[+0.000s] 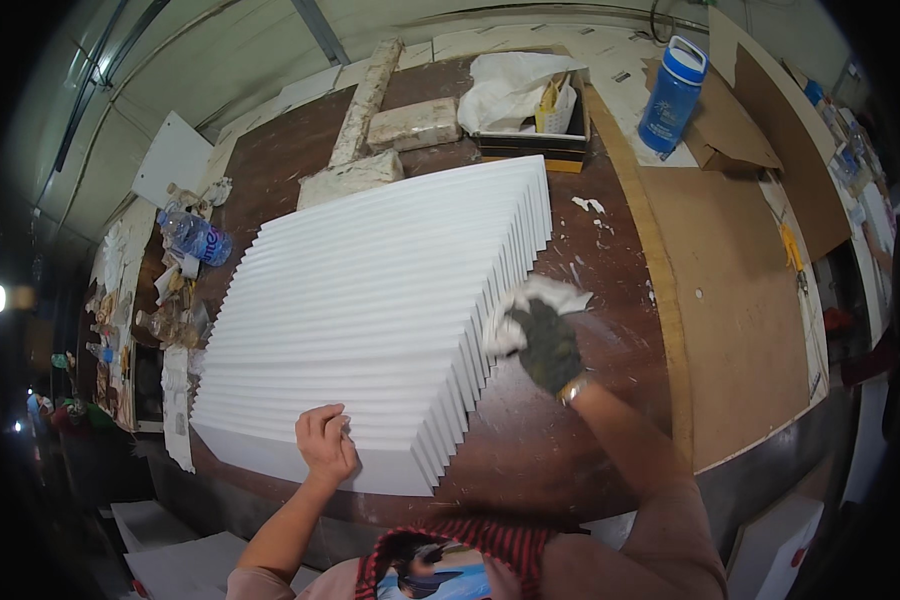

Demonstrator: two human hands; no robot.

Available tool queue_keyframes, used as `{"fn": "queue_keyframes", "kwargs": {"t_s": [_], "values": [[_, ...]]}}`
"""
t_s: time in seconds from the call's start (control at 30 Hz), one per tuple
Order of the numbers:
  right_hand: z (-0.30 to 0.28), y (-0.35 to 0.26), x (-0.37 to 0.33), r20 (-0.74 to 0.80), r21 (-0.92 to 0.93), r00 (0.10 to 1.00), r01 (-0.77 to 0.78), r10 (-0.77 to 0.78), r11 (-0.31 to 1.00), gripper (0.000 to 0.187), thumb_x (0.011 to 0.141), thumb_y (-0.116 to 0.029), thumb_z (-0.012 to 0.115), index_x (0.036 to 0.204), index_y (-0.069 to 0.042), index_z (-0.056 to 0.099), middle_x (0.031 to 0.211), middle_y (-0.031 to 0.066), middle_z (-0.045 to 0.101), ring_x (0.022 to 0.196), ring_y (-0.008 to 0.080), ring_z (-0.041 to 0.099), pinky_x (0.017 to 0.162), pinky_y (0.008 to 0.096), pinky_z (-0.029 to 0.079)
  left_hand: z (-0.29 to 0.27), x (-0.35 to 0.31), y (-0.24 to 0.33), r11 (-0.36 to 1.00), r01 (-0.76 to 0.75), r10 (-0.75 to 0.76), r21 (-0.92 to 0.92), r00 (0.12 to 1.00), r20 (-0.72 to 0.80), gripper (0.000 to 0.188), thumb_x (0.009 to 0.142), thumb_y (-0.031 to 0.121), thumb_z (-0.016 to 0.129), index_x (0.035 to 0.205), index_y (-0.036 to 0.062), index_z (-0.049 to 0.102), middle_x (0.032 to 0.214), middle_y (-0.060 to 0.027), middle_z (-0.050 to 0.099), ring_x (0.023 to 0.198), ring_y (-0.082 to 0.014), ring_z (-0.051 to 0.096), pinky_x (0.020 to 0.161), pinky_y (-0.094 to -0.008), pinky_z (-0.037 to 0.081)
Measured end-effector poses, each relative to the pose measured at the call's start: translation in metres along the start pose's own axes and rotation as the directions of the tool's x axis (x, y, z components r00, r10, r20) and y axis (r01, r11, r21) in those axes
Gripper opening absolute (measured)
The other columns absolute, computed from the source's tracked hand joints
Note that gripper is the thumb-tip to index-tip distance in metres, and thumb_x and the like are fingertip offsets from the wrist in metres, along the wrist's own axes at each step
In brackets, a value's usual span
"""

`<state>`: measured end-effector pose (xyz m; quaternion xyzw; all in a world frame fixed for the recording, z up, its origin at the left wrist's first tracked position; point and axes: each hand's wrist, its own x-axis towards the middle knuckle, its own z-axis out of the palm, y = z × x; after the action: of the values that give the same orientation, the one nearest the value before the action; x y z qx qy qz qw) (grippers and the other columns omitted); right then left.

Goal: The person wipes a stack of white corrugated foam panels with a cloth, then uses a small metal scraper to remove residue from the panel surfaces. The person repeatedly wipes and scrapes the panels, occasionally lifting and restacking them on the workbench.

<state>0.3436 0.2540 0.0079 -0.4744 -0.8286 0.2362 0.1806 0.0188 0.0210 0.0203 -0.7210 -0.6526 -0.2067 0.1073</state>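
A stepped stack of white boards lies on the brown table, its staggered ends forming a ridged slope on the right. My bare left hand rests on the near part of the stack, its fingers curled closed; whether anything is inside them is hidden. Beside the right-hand ends of the boards is my right hand, in a dark glove. It grips a crumpled white cloth that presses against the board ends, with part trailing onto the table. The glove is slightly blurred.
Wrapped blocks and a black box with white plastic stand behind the stack. A blue bottle is at the back right, near cardboard. Clear plastic bottles line the left edge. White scraps dot the table.
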Motion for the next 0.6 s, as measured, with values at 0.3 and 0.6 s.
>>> {"fn": "queue_keyframes", "kwargs": {"t_s": [0.3, 0.6], "values": [[0.042, 0.036, 0.016, -0.23, 0.022, 0.972, 0.051, -0.044, 0.998, 0.05, 0.08, -0.013, 0.072, 0.128, -0.01, 0.06, 0.13, 0.0228, 0.059, 0.123, 0.0381, 0.055, 0.104, 0.0466, 0.046, 0.001, 0.0, 0.0, 1.0, 0.013, -0.013, -0.005, 1.0, -0.015, 0.027, 0.07, 0.012, 0.056, 0.096, 0.0074, 0.061, 0.108, -0.0098, 0.065, 0.094, -0.0324, 0.058, 0.083, -0.0442, 0.045], [0.031, 0.042, 0.061, -0.472, 0.107, 0.881, 0.094, -0.033, 0.99, 0.049, 0.08, -0.004, 0.061, 0.13, -0.005, 0.059, 0.127, 0.0224, 0.059, 0.119, 0.0385, 0.056, 0.101, 0.0464, 0.047, 0.001, 0.001, 0.0, 1.0, 0.022, -0.022, -0.01, 1.0, -0.007, 0.026, 0.069, 0.013, 0.056, 0.094, 0.0075, 0.061, 0.107, -0.0103, 0.065, 0.094, -0.0321, 0.057, 0.083, -0.0448, 0.044]]}}
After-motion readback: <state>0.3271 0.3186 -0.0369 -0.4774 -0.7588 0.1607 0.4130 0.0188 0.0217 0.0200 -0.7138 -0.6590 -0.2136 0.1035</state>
